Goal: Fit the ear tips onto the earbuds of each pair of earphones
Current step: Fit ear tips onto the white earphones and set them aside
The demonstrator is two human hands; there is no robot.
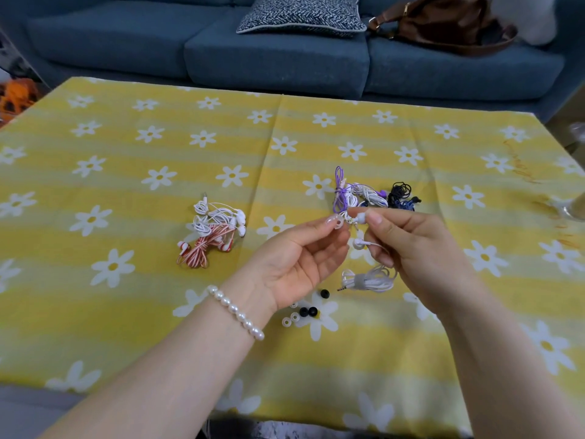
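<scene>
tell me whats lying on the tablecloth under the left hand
Below the left hand, loose ear tips lie on the tablecloth: three black ones and a few clear rings. The wrist may cover more; that cannot be seen.

Both forearms reach forward and angle inward, so the hands meet raised in front of the person. The left hand (297, 258) is turned palm up, thumb and forefinger pinched together at the tips. The right hand (411, 248) faces it, fingers curled, thumb and forefinger pinching close by.
</scene>
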